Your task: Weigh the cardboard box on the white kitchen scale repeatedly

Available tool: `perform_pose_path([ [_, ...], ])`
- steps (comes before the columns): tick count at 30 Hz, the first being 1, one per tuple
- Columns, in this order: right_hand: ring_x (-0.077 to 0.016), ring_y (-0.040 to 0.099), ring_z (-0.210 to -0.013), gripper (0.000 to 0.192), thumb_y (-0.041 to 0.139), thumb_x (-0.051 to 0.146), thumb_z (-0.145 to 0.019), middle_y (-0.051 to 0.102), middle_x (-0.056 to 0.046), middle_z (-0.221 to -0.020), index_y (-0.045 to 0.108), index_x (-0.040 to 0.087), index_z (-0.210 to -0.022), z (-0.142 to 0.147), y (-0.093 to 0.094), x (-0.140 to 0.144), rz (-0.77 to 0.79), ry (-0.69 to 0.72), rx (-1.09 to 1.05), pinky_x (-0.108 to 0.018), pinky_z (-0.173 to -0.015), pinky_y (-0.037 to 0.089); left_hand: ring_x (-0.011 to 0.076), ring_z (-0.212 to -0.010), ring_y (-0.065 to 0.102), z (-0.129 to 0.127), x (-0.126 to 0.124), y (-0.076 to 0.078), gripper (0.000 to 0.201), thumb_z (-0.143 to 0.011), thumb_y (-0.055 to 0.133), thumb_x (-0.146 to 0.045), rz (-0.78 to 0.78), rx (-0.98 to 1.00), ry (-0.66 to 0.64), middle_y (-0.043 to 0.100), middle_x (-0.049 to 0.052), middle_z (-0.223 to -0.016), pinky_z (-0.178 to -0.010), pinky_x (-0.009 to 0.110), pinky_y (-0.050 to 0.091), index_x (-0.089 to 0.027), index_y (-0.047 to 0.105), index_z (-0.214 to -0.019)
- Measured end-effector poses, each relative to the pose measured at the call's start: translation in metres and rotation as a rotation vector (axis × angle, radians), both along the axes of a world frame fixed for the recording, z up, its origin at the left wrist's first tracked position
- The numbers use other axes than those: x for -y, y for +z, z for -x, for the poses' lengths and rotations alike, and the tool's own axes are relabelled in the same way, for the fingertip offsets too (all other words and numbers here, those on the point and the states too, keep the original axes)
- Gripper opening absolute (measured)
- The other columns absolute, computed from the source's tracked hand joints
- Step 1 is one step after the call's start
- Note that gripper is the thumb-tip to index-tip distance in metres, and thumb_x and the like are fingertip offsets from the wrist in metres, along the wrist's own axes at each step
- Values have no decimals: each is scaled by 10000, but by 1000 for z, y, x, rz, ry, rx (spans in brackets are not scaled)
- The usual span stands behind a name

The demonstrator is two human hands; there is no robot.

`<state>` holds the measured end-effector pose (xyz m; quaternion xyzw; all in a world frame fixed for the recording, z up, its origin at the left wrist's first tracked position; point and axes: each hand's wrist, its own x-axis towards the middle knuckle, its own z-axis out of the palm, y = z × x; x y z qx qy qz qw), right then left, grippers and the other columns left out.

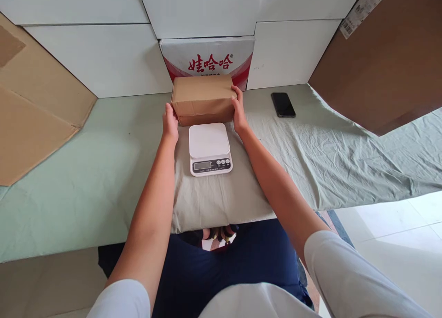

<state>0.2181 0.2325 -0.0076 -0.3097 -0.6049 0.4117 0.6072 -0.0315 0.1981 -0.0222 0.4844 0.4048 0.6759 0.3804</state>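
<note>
A closed brown cardboard box (203,99) is held between my two hands at the back of the table, behind the scale. My left hand (170,122) presses against its left end, with most of the fingers hidden. Around the right end, my right hand (239,108) has its fingers and thumb wrapped. In front of the box lies a white digital kitchen scale (209,147) with a bare platform; its display and buttons face me. Whether the box rests on the cloth or is slightly raised, I cannot tell.
Behind stands a white and red carton (207,51) with Chinese lettering, against white panels (286,55). A black phone (283,105) lies to the right. Large cardboard pieces flank the table, one at left (41,111) and one at right (383,65). A pale green cloth (86,184) covers the table.
</note>
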Motion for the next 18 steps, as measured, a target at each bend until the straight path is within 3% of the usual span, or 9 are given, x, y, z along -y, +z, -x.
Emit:
perform_pose_path([
  [2,-255,355,-1548,731,436,806,-826,416,-25,-1602,412,328,-1379,-3,0,-7,-14,-5,-17,-505,-1329,262,270,-1557,396,6,2,5,952,-772,394,-937,32,-10,16,530,129,-1584,-1276,407,348,-236,615,-1378],
  [4,-245,259,-1609,788,407,819,-823,356,-12,-1648,363,338,-1445,-14,3,-18,-29,-68,-50,-505,-1348,208,239,-1620,248,19,6,16,980,-851,222,-902,85,-1,82,323,102,-1716,-1324,407,248,-230,466,-1521],
  [6,-233,111,-1663,852,359,826,-827,228,21,-1711,245,360,-1532,-33,10,-28,-22,-169,-97,-518,-1361,146,221,-1646,129,37,13,33,1026,-899,-44,-807,109,24,171,135,112,-1766,-1350,428,142,-137,252,-1618],
  [8,-207,19,-1679,862,337,813,-841,123,70,-1742,146,403,-1575,-55,19,-35,2,-223,-133,-505,-1365,135,194,-1649,93,53,21,49,1030,-886,-237,-691,70,34,202,57,112,-1775,-1355,402,107,-77,108,-1638],
  [12,-189,105,-1672,889,334,822,-838,200,56,-1736,131,407,-1598,-73,23,-38,94,-157,-152,-503,-1371,114,178,-1649,78,61,30,64,1053,-838,-338,-629,66,28,179,20,89,-1780,-1353,378,110,-81,64,-1642],
  [15,-218,155,-1662,980,364,902,-763,248,54,-1733,227,380,-1581,-56,10,-38,232,-67,-150,-561,-1368,69,191,-1647,107,43,25,57,1047,-864,-297,-647,156,22,151,73,114,-1774,-1352,408,103,-59,97,-1635],
  [18,-205,214,-1645,985,464,907,-695,333,54,-1708,376,340,-1496,-28,-3,-33,297,-1,-166,-529,-1381,119,185,-1641,148,24,16,42,948,-944,-147,-679,228,31,103,138,102,-1767,-1348,404,130,-125,201,-1631],
])
